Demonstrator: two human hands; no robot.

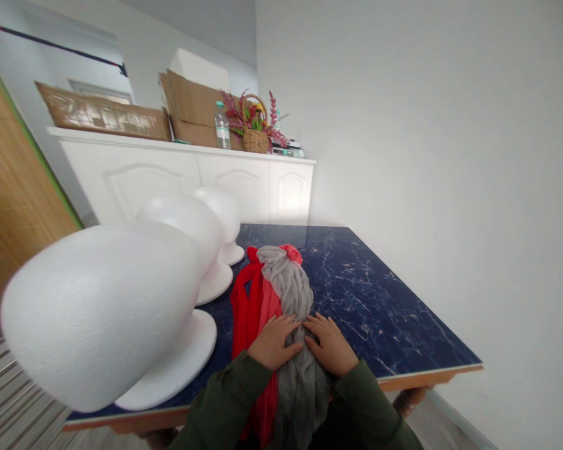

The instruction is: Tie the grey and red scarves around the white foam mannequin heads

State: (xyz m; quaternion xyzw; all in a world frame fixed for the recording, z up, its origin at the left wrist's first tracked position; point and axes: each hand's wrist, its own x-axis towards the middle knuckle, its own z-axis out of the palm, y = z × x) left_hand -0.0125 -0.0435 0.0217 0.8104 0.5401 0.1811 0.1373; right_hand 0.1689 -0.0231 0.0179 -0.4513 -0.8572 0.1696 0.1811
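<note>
A grey scarf [293,287] of thin, crumpled cloth lies lengthwise on the table, its near end hanging over the front edge. Beside and partly under it are a red scarf [246,306] and a coral-pink cloth [271,301], which shows again at the far end. My left hand [274,342] rests on the grey scarf from the left, fingers stretched out over it. From the right, my right hand [331,344] lies on the same scarf with its fingers extended. The two hands' fingertips nearly meet, and neither hand grips the cloth visibly.
Three white foam mannequin heads [103,306] stand in a row along the left of the dark blue marbled table [370,300]. Behind is a white cabinet [154,175] bearing cardboard boxes [192,112], a water bottle [222,128] and a flower basket [256,140]. A wall borders the right.
</note>
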